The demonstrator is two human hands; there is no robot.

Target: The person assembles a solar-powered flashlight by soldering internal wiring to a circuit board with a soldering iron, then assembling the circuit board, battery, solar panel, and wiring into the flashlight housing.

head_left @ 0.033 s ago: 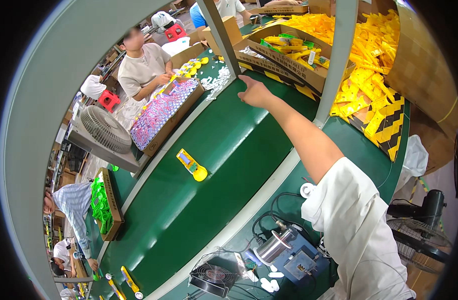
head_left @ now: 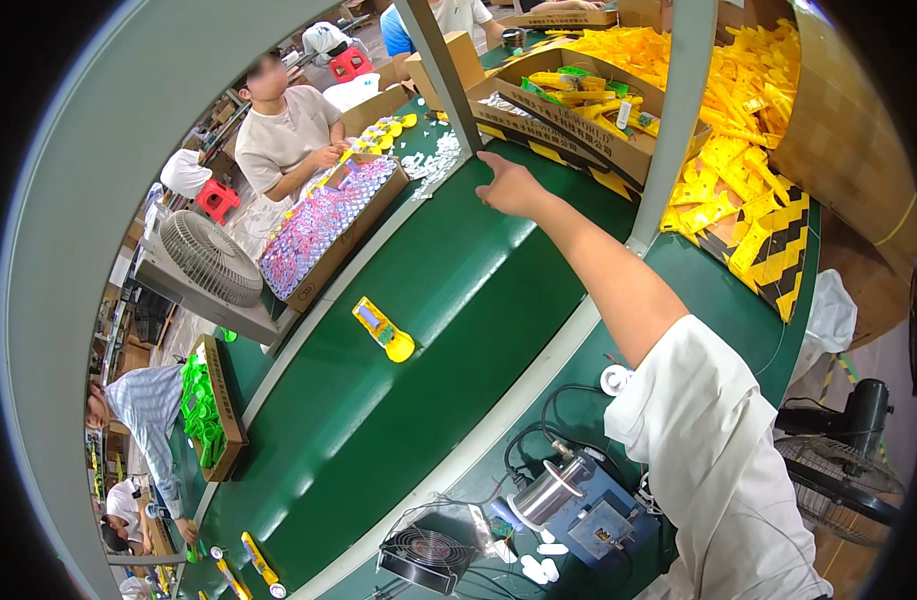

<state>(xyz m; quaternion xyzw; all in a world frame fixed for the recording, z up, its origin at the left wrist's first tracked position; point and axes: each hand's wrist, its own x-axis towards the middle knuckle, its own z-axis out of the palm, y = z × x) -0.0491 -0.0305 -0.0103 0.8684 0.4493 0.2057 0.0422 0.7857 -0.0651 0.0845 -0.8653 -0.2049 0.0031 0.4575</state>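
My right hand reaches out over the far end of the green conveyor belt, close to the foot of a grey metal post. Its index finger points forward and the thumb stands apart; nothing shows in the hand. The other fingers are partly hidden. A yellow plastic housing with a green circuit board and a purple part lies alone mid-belt, well away from the hand. Two more yellow pieces lie at the belt's near left end. My left hand is out of view.
A blue machine with a metal spool and a small black fan stand near me, among cables. Beyond the belt sit a box of wired parts, a box of green parts and co-workers. Yellow housings are heaped at right.
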